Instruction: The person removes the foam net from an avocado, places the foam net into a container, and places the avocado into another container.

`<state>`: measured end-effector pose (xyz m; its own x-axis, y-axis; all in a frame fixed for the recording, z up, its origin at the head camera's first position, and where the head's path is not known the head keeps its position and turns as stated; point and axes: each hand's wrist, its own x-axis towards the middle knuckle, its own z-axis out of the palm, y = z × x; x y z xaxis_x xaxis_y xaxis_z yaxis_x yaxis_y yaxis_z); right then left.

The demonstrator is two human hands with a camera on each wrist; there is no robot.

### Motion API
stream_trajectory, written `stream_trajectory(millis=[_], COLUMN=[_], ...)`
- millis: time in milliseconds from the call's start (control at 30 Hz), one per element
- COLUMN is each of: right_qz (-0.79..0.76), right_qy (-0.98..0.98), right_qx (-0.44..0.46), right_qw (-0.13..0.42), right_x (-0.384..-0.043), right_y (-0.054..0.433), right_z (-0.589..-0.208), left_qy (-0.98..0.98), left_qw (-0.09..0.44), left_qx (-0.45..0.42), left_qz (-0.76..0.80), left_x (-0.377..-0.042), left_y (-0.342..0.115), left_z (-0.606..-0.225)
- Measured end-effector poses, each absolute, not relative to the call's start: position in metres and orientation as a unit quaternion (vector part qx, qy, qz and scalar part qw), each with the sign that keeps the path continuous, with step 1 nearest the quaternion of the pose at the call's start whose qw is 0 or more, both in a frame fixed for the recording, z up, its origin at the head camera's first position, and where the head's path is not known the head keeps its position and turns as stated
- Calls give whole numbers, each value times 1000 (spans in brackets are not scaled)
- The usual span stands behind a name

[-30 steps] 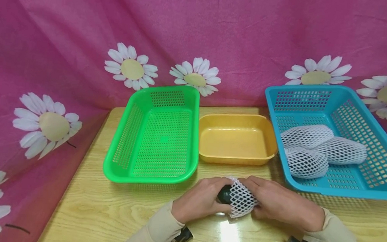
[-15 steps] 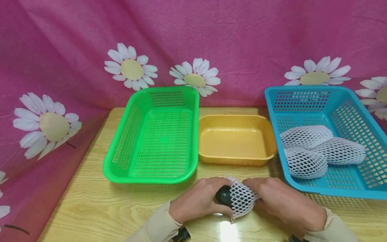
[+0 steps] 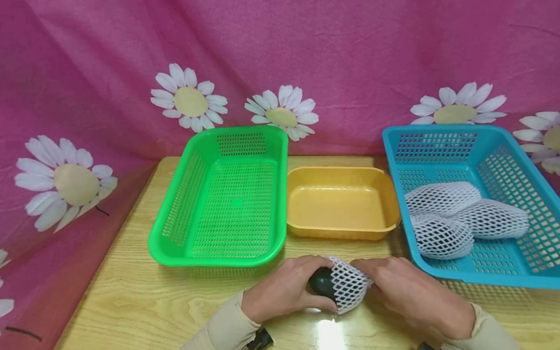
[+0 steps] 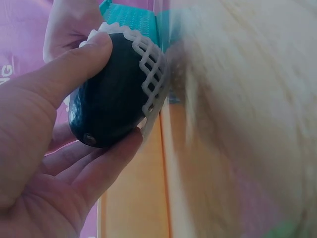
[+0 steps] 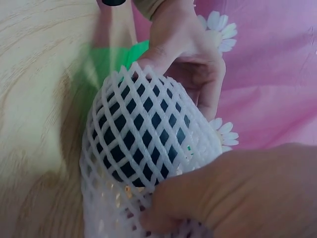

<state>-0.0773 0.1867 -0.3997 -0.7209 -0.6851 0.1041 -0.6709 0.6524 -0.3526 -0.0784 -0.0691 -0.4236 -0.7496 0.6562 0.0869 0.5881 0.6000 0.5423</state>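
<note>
A dark green avocado sits partly inside a white foam net sleeve, its bare end toward my left hand. My left hand holds the avocado, thumb on one side and fingers on the other, with fingertips right at the net's rim. My right hand pinches the closed-up far end of the net. In the right wrist view the net's mesh covers much of the avocado, and its loose part trails under my right thumb.
A green basket stands at the left and a yellow tray in the middle. The blue basket at the right holds several net-wrapped pieces. Behind the wooden table hangs a pink flowered cloth.
Both hands stay on the avocado and its net. The avocado and my left hand have shifted slightly left, my right hand has drawn back a little, and more of the avocado's bare end shows.
</note>
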Motion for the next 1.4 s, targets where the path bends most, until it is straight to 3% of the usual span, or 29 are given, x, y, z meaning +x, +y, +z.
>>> stream_trajectory(millis=[367, 967, 1400], right_qz=[-139, -132, -112], right_qy=[921, 924, 917], right_qx=[-365, -358, -383], right_qw=[-9, 25, -17], right_x=[-74, -64, -65], right_y=[186, 182, 173], right_z=[-397, -406, -420], left_qy=[897, 886, 886], left_qw=[66, 71, 74], left_qx=[339, 368, 371], left_qz=[275, 273, 268], left_x=[-79, -78, -76], left_y=[-71, -71, -68], left_z=[-422, -424, -429])
